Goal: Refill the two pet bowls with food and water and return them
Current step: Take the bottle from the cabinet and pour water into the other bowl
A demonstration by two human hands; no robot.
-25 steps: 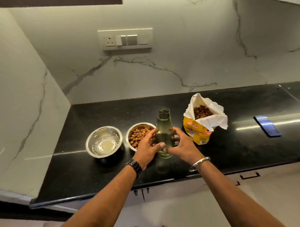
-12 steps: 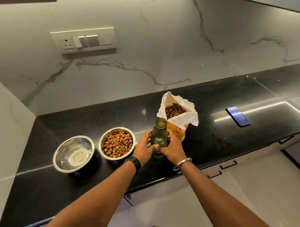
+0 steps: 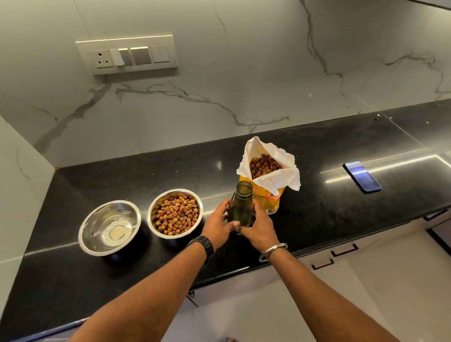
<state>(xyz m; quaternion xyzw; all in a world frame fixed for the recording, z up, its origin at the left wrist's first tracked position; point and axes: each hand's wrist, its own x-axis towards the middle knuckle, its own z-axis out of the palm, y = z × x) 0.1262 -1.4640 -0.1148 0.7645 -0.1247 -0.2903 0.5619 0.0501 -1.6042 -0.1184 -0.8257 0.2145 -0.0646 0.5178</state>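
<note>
The two steel pet bowls sit side by side on the black tabletop (image 3: 323, 218), left of the hands. The left bowl (image 3: 93, 221) is shiny and holds clear water. The right bowl (image 3: 199, 205) is heaped with brown and tan kibble. Just right of it stands an uncapped green glass bottle (image 3: 242, 206), upright. The left hand (image 3: 218, 227) and right hand (image 3: 259, 228) both curl around its lower body. Behind the bottle is a yellow kibble bag (image 3: 270, 203), its white top folded open. A dark phone (image 3: 362, 176) lies flat well to the right.
</note>
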